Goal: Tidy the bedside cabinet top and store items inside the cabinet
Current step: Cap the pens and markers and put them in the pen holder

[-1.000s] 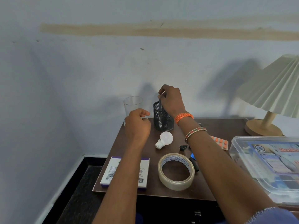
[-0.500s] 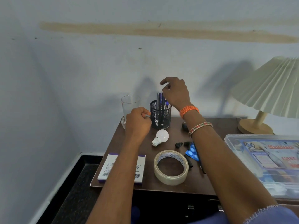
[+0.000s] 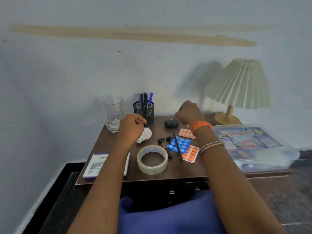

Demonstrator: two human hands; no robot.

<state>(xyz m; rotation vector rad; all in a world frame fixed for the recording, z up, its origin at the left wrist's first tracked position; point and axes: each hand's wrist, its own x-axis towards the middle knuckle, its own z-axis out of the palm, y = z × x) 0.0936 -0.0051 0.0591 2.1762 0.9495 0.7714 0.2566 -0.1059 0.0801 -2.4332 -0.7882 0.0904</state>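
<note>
Beside left hand (image 3: 131, 126): bulb (image 3: 145, 135).

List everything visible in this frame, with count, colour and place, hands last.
cabinet top: 1, dark brown, centre
glass: 1, clear, back left
pen holder: 1, black mesh, holding pens, right of glass
bulb: 1, white, before holder
tape roll: 1, clear, front centre
box: 1, white and purple, front left
pill strips: 3, two orange, one blue, centre right
pen: 1, black, across strips
case: 1, black, back centre
lamp: 1, cream, back right
plastic box: 1, clear, right
left hand: curled, beside holder
right hand: blurred, above case
</note>
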